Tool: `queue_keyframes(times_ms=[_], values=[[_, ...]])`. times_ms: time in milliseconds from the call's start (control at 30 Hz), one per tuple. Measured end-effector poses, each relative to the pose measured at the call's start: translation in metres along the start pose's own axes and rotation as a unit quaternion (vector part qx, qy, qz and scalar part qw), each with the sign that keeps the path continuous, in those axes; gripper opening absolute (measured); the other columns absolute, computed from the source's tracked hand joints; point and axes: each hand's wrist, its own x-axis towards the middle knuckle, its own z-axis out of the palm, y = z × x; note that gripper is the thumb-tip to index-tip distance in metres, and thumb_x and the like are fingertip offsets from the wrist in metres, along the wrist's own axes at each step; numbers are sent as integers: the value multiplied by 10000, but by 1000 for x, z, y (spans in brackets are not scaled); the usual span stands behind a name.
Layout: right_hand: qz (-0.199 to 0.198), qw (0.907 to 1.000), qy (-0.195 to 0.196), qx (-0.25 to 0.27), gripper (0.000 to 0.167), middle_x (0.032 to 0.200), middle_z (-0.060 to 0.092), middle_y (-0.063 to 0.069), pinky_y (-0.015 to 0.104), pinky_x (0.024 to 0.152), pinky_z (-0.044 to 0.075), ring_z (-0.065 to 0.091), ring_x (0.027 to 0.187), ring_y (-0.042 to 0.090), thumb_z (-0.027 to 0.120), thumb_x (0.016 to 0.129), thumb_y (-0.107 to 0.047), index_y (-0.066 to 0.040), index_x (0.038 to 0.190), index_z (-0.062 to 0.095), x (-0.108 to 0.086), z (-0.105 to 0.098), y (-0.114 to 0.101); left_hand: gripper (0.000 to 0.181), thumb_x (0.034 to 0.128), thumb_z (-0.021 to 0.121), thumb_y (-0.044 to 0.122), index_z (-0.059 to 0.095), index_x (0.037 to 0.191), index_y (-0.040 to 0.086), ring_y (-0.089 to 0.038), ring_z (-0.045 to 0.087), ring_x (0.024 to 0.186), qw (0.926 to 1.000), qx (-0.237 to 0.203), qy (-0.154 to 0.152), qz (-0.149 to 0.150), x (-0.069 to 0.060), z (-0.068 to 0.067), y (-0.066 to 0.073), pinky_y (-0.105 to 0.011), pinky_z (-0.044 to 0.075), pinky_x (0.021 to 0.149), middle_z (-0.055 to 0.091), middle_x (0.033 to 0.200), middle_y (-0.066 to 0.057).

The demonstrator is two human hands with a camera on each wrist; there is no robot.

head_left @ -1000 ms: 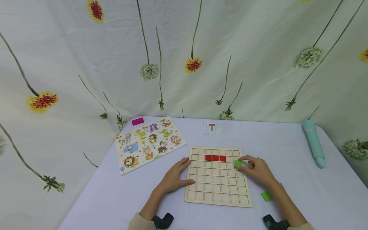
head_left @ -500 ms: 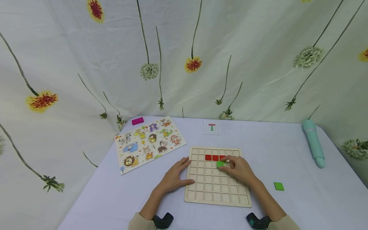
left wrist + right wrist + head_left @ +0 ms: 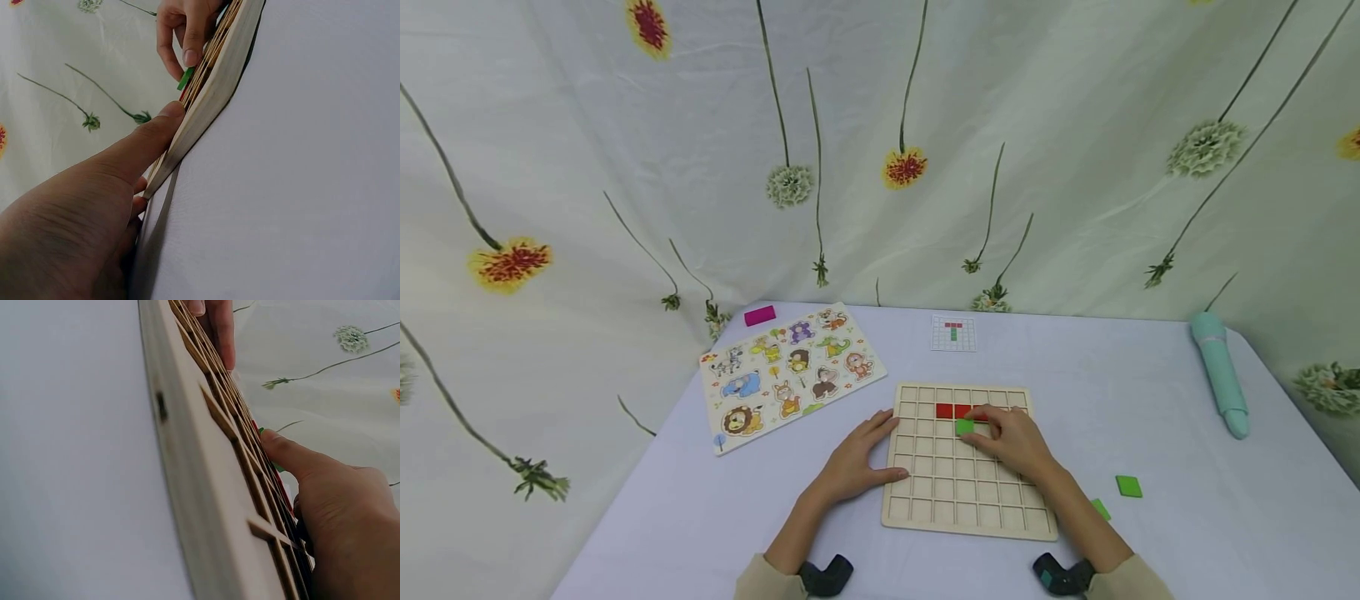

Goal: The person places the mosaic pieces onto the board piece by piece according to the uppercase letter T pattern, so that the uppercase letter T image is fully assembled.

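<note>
Grip R (image 3: pixel 1018 443) clamped on grn tile (image 3: pixel 964 427) | Grip L (image 3: pixel 852 467) clamped on brd (image 3: pixel 943 487) | card (image 3: pixel 953 334): T-patt.

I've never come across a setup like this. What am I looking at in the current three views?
There is no machine here: a person works with two bare hands. The wide view comes from a camera on the head, looking forward and down; the two slanted close-ups come from cameras on the wrists.

The left hand touches the left edge of a grid board. The right hand pinches a green tile, just on the near side of some red tiles.

Around the board on the table lie two loose green tiles, a pattern card, an animal puzzle, a pink block and a teal object I can't identify.
</note>
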Motion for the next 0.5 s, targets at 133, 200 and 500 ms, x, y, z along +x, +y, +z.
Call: queue_keyframes(times_ms=[133,200,500], values=[[-74,9999,65,-50,299,472,308,-165,237,541,303,283,465,32,736,745,-445,-249,965,690,0,1,-1,847,756,660,571,379,1419,126,-257,232,1361,10000,3,-19,-40,0,0,1,-485,280,1044,291,1485,-18],[-110,9999,102,-80,296,470,306,-165,233,530,297,285,462,32,742,742,-438,-244,961,692,0,1,-1,847,756,660,570,379,1420,125,-260,231,1361,10000,-8,-24,-42,0,-1,1,-487,279,1044,291,1485,-19],[-129,9997,145,-134,329,489,311,-164,240,523,276,285,500,61,743,731,-452,-231,969,690,-1,0,-4,842,757,660,569,381,1420,131,-262,233,1361,10000,-25,-16,-49,-1,0,0,-493,282,1040,293,1484,-24]])
